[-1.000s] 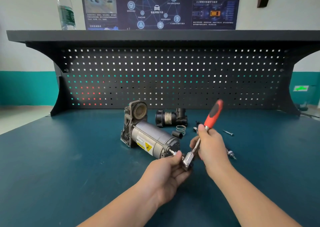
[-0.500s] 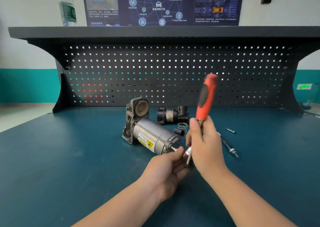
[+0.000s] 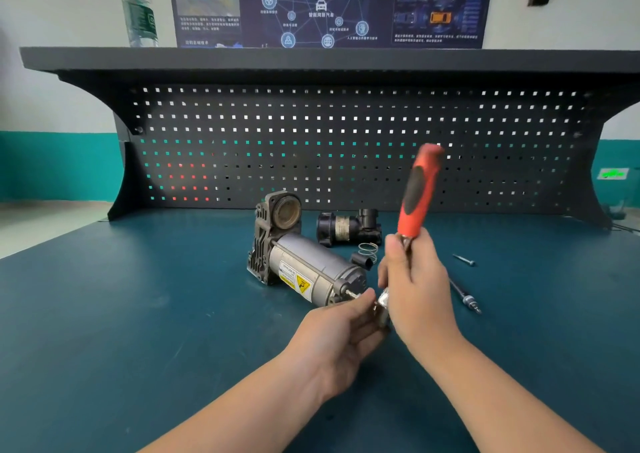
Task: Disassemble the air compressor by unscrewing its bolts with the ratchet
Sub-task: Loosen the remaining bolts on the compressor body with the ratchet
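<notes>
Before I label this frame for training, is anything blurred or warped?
Head view: the red-and-black ratchet handle is smeared by motion; the silver cylindrical air compressor stays sharp; wide-angle distortion bows the black perforated back panel and its shelf.

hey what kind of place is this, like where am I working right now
Most likely a vehicle-repair training workshop: a workbench backed by a perforated tool panel, a partly stripped air compressor with loose bolts lying beside it, and a car-technology poster on the wall.
</notes>
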